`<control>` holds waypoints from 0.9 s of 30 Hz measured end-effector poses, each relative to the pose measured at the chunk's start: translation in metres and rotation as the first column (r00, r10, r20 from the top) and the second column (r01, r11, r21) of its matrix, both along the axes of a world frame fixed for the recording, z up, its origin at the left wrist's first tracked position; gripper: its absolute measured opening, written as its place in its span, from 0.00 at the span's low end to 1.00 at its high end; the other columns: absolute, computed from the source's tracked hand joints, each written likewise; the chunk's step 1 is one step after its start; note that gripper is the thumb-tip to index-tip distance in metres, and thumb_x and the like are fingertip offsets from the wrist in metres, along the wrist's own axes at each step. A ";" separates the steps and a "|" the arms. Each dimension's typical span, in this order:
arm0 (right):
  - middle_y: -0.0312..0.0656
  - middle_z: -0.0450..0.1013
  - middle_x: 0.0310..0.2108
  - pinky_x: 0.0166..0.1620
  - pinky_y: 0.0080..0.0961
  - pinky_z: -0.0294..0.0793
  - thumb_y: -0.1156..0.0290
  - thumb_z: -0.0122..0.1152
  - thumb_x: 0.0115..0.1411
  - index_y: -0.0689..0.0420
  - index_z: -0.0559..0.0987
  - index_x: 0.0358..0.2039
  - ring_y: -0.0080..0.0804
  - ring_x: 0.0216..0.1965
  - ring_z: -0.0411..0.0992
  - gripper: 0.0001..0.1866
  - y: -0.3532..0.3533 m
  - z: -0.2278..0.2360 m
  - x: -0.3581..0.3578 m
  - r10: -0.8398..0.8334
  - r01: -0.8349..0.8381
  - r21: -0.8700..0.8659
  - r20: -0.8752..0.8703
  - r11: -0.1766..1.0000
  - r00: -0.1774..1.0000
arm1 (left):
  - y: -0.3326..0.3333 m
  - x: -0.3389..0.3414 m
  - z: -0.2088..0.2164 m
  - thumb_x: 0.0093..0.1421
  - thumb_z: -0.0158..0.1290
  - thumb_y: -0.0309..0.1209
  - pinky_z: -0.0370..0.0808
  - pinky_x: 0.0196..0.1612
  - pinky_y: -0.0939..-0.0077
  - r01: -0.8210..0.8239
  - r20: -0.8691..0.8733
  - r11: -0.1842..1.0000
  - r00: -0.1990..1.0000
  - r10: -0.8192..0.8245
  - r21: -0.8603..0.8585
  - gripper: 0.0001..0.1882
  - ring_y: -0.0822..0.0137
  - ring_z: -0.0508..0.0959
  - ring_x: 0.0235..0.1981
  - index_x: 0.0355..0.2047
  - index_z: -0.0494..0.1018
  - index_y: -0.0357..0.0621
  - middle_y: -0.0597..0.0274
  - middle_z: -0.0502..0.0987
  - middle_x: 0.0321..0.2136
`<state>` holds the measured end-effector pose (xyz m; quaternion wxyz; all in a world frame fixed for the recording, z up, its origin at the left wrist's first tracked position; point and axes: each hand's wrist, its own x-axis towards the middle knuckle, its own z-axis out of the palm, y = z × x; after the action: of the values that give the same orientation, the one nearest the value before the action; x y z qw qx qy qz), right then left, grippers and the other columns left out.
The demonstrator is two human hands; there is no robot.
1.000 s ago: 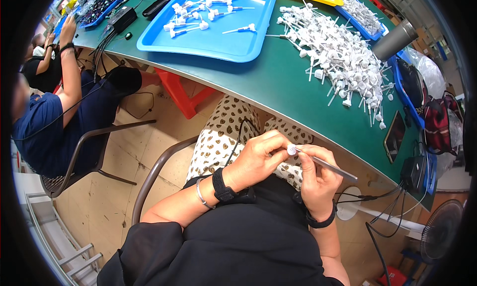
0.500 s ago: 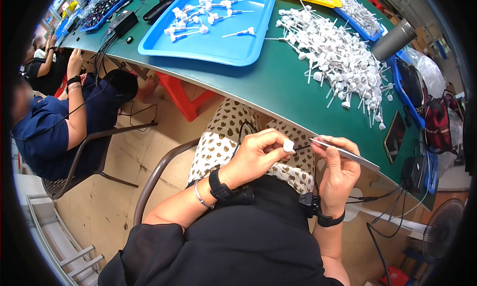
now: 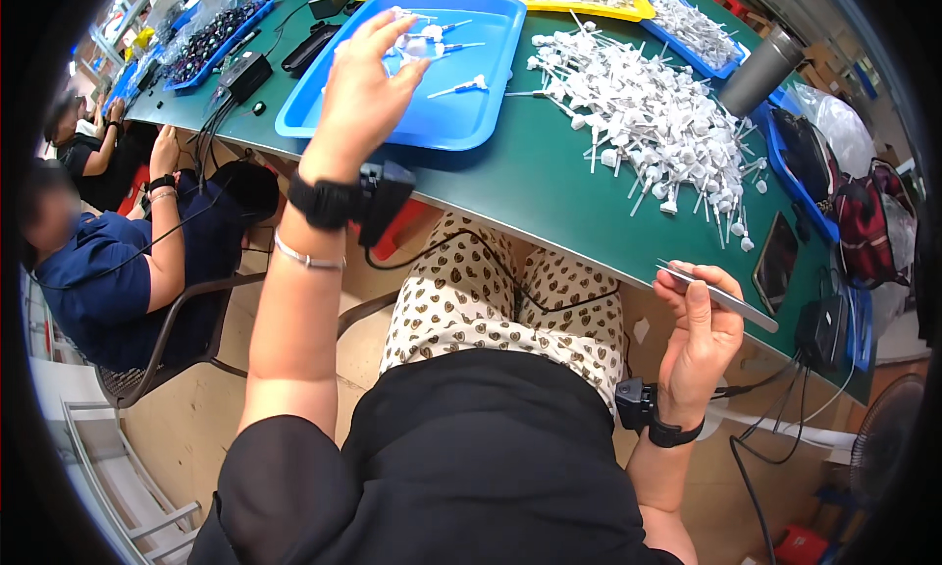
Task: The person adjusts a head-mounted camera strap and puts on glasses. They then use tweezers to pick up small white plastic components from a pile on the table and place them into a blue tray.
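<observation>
My left hand [image 3: 368, 79] reaches over the blue tray [image 3: 461, 133], its fingers spread and its thumb apart. Small white plastic pieces with thin stems [image 3: 461, 86] lie in the tray to the right of the hand and under its fingertips. The hand hides the tray's left part, and whether a fingertip touches a piece is unclear. Past the table's front edge, my right hand [image 3: 702, 334] is closed round a pair of silver tweezers [image 3: 731, 305]. Their fine tips point up and left, with nothing visible between them.
A heap of white stemmed pieces [image 3: 648, 123] spreads on the green table [image 3: 549, 197]. Yellow trays [image 3: 579, 7], a blue tray [image 3: 692, 35], a grey flask [image 3: 760, 72] and a phone [image 3: 775, 261] surround it. A person in blue [image 3: 108, 251] sits at the left.
My left hand has gone from my lap up to the blue tray; the white piece it pinched no longer shows there. My right hand has shifted slightly right and down with the tweezers.
</observation>
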<state>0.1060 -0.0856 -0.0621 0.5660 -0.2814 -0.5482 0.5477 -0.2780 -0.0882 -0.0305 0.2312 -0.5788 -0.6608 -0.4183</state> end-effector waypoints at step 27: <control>0.51 0.76 0.43 0.45 0.31 0.82 0.75 0.56 0.66 0.65 0.72 0.47 0.36 0.40 0.79 0.11 0.000 0.005 -0.001 0.062 -0.066 -0.043 -0.090 0.997 0.994 | -0.012 0.134 -0.003 0.58 0.60 0.23 0.76 0.37 0.82 0.589 0.713 0.807 0.551 -0.434 0.037 0.09 0.78 0.78 0.34 0.39 0.74 0.36 0.65 0.79 0.31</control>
<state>0.1054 -0.0859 -0.0569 0.5652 -0.2522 -0.5186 0.5899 -0.1444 -0.1002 -0.0337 -0.2269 -0.5674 -0.5380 -0.5806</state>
